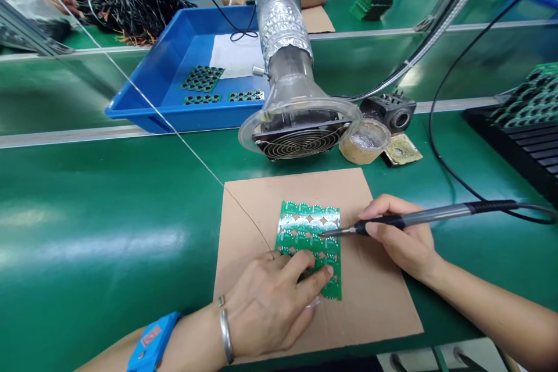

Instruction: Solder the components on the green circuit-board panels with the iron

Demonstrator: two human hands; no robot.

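Observation:
A green circuit board panel [308,226] with rows of round boards lies on a brown cardboard sheet [370,302]. My left hand [272,296] presses the panel's lower left down with bent fingers; its palm side is hidden. Thin solder wire [196,154] slants down from the upper left and disappears at this hand's fingers. Between the thumb and fingers of my right hand [403,235] is a soldering iron [429,215], its tip at the panel's middle right.
A fume extractor hood [300,110] hangs just beyond the cardboard. Behind it sits a blue tray [174,119] with board panels. A solder pot [365,140] and sponge [401,150] stand right of the hood. The iron's black cable [436,145] loops at right, near a black rack [523,145].

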